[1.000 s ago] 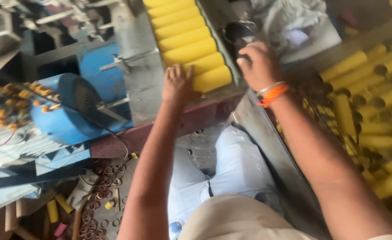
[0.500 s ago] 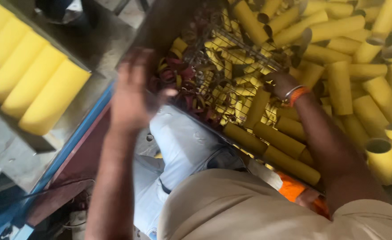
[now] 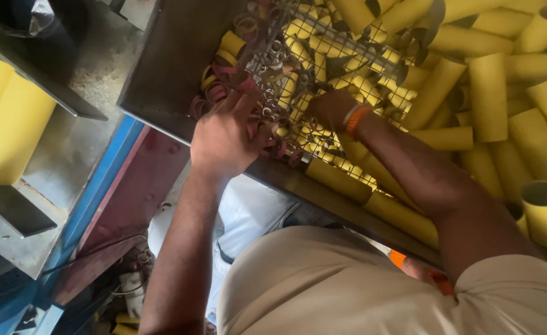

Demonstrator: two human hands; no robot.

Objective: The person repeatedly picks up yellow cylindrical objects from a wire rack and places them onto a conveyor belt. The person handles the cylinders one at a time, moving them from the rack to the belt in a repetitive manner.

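Head | right hand point(image 3: 330, 108) fingers hidden among rings point(image 3: 273, 56) | left hand point(image 3: 224, 136) on rings

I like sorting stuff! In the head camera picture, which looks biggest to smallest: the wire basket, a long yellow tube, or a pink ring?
1. Wire basket
2. Long yellow tube
3. Pink ring, by the left hand

Two hands are in view: left hand point(image 3: 224, 133) and right hand point(image 3: 330, 108). One wire mesh basket point(image 3: 323, 46) sits in one metal bin point(image 3: 174, 56). Yellow cardboard tubes point(image 3: 488, 93) lie heaped, too many to count. Two yellow rolls point(image 3: 9, 130) occupy the left edge.
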